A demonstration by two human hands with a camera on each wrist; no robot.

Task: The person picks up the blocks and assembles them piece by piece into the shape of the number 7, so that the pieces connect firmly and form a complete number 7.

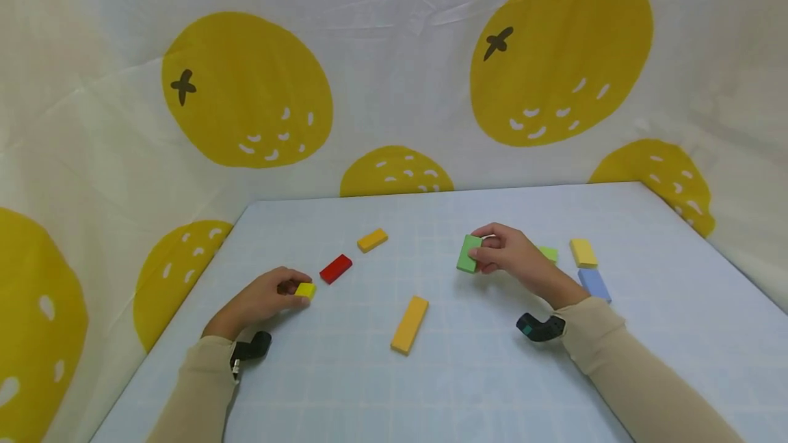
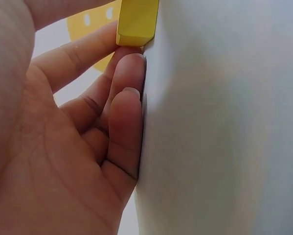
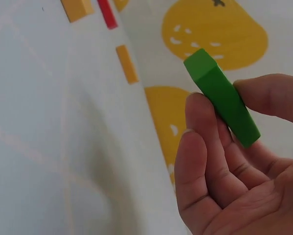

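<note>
At the left of the table, my left hand [image 1: 271, 292] pinches a small yellow block [image 1: 305, 290] between thumb and index finger. In the left wrist view this yellow block [image 2: 137, 22] is low against the table surface, and the other fingers curl beside it. My right hand [image 1: 509, 257] grips a green block [image 1: 469, 253] between thumb and fingers, raised over the table. From the right wrist the green block [image 3: 223, 98] appears tilted, with its thumb on one side and fingertips on the other. A red block [image 1: 335, 269] lies just beyond my left hand.
An orange block [image 1: 372, 240] lies farther back, and a longer orange block [image 1: 410, 325] between the hands. A light green block [image 1: 548, 254] is partly hidden behind my right hand, near a pale yellow block [image 1: 583, 253] and a blue block [image 1: 594, 285]. A fruit-print curtain [image 1: 406, 74] hangs behind the table.
</note>
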